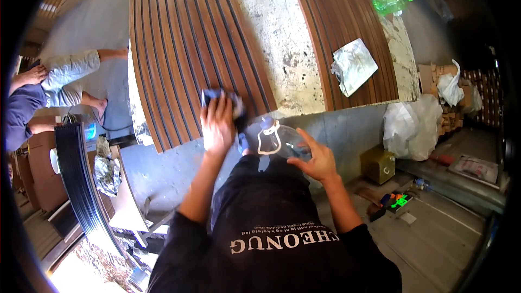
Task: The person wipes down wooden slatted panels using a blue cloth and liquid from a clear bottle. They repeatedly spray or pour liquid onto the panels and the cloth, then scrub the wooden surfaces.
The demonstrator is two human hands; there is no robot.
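Observation:
My left hand (pixel 218 126) presses a crumpled dark cloth (pixel 237 105) onto the near end of a brown slatted wood panel (pixel 187 38) with black grooves. The fingers cover part of the cloth. In front of my body, my right hand (pixel 317 158) is closed around a clear plastic bottle (pixel 287 142). The bottle has a greyish-purple cap (pixel 267 123) and a pale loop near its neck. It is held off the panel, just beyond the table's near edge. What is inside the bottle I cannot make out.
A second slatted panel (pixel 347 27) lies to the right on the stained white table (pixel 287 38), with a white plastic packet (pixel 355 66) on it. A green bottle (pixel 392 4) lies at the far right. Another person (pixel 59 84) sits at left. A yellowish box (pixel 378 164) stands on the floor.

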